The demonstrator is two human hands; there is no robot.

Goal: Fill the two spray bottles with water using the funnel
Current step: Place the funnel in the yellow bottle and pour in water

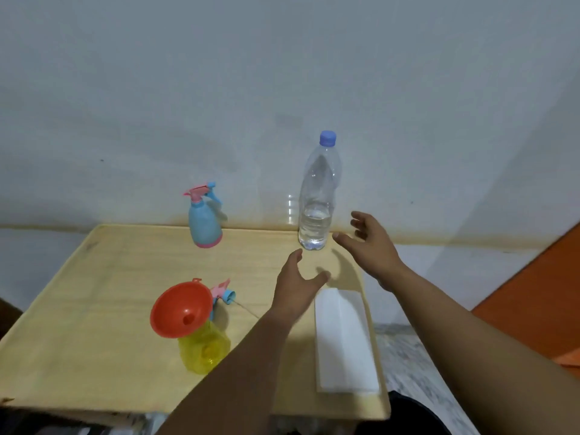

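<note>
Both hands empty, fingers spread — left hand (296,288) and right hand (372,243) near the capped water bottle (317,211) at the far edge, while the orange funnel (180,307) sits tilted in the near yellow spray bottle (204,348) — one nudge could topple it.

Head view looks forward and down, close over the table (110,268)

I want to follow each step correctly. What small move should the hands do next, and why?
Probably grip the water bottle: both hands, left and right, are open beside it, its cap is on, and the funnel already sits in the yellow spray bottle.
</note>
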